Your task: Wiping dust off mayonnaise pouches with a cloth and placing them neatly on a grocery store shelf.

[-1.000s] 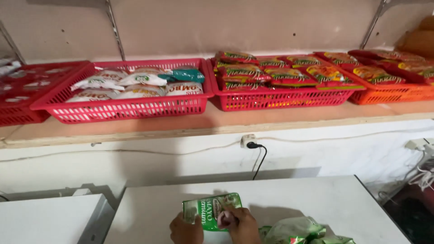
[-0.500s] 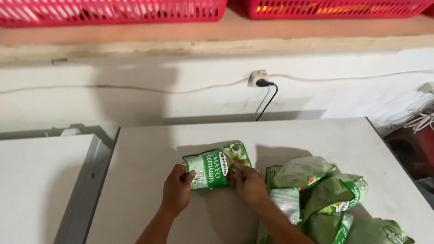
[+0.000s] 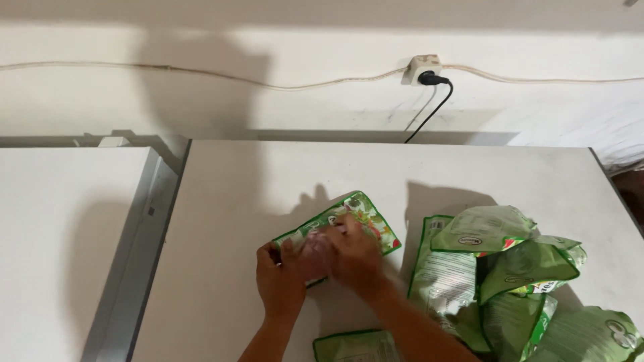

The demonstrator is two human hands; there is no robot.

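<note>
Hands point(image 3: 315, 258) press flat on a green pouch point(image 3: 365, 211); more green pouches point(image 3: 510, 268) lie heaped beside.

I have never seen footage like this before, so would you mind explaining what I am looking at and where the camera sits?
There is no machine here: a person works with two bare hands, and the one camera is worn on their head, looking down over a white table. The left hand and the right hand both rest on a green pouch lying flat on the table; the right hand is blurred, so its exact grip is hard to tell. To the right lies a loose pile of similar green pouches, and one more pouch shows at the bottom edge. A second white surface stands to the left. On the wall behind, a black plug sits in a socket.
</note>
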